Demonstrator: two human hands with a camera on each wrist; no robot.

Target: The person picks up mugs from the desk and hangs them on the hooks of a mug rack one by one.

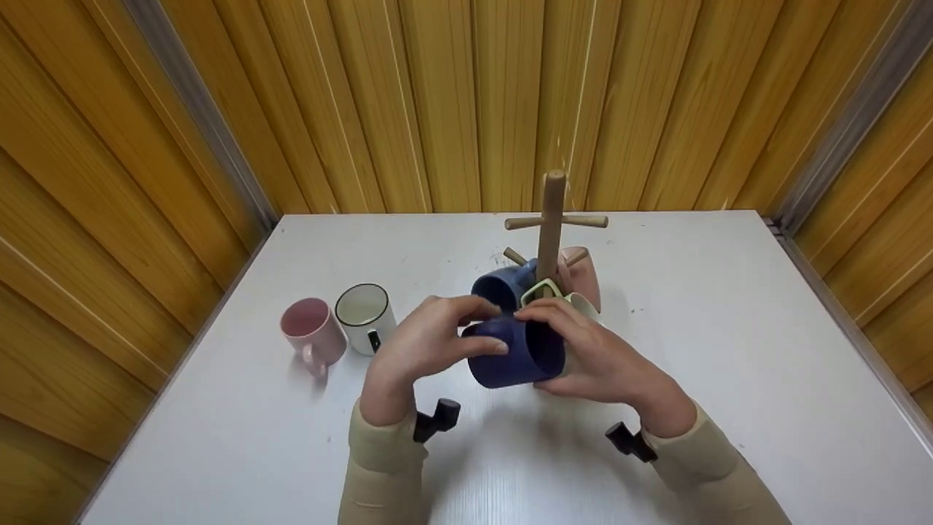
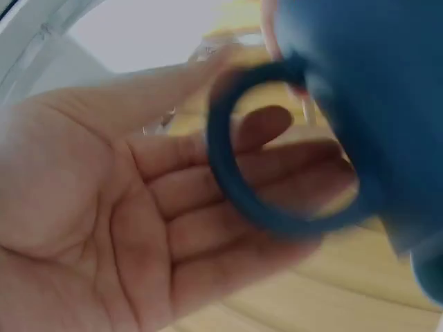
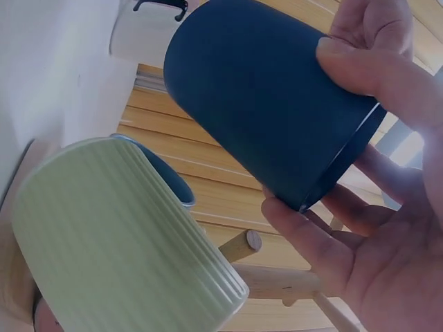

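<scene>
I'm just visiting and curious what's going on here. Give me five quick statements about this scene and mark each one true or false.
1. The right hand grips the dark blue mug. True.
2. A pink mug and a white mug stand to the left of the wooden rack. True.
3. The white mug's rim is pink. False: it is dark.
4. The pale green mug has a ridged outside. True.
5. A mug hangs at the very top of the rack. False: the top pegs are bare.
</scene>
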